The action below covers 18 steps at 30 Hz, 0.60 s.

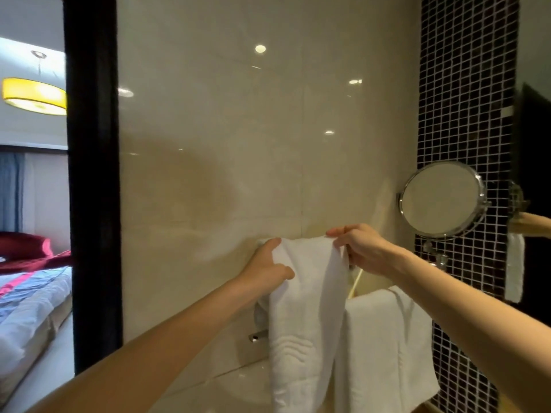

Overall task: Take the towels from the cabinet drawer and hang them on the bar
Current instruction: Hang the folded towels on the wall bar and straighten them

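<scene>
A white towel [301, 317] hangs down in front of the beige tiled wall, held up at its top edge by both hands. My left hand [267, 268] grips its left side, thumb in front and fingers behind the cloth. My right hand [357, 247] pinches the towel's upper right corner. A second white towel [384, 338] is draped lower down to the right. The bar itself is hidden behind the towels; only a chrome end piece [258, 336] shows at the lower left.
A round chrome mirror [442, 199] juts from the dark mosaic wall [465, 99] at the right. A black door frame [92, 174] at the left opens onto a bedroom with a bed [29, 299]. A pale countertop [235, 389] lies below.
</scene>
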Each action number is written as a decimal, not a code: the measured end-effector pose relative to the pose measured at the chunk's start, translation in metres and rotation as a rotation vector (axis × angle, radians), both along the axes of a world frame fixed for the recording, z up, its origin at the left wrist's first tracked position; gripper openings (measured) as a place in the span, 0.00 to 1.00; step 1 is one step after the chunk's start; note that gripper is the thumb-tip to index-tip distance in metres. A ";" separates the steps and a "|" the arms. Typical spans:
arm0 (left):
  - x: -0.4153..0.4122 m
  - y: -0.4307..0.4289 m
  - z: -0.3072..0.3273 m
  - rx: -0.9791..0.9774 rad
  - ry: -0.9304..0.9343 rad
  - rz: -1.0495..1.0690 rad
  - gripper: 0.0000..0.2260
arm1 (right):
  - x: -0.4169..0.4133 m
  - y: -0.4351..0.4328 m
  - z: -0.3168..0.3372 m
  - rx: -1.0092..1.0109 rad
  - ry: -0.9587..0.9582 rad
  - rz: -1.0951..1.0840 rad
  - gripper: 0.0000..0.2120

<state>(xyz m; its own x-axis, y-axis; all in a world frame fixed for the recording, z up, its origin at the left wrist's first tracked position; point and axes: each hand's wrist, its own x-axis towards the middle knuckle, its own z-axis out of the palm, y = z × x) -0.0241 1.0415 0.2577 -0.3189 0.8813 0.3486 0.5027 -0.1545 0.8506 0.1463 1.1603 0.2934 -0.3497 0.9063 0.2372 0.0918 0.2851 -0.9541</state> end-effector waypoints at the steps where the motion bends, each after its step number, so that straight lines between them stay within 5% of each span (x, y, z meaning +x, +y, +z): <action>1: -0.002 0.002 -0.004 -0.008 -0.013 0.006 0.34 | -0.002 0.004 -0.005 -0.004 -0.013 -0.006 0.13; 7: -0.001 0.005 -0.022 -0.052 -0.189 -0.025 0.34 | -0.004 0.015 -0.028 -0.044 -0.037 -0.078 0.12; 18: 0.017 0.021 -0.041 -0.297 -0.169 0.064 0.25 | 0.011 0.027 -0.059 -0.064 -0.298 -0.051 0.11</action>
<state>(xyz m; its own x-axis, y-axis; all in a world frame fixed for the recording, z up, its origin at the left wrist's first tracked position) -0.0074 1.0621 0.2164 -0.4079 0.9129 0.0170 0.3512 0.1397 0.9258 0.1570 1.1874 0.2341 -0.3489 0.9344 0.0725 0.3830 0.2128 -0.8989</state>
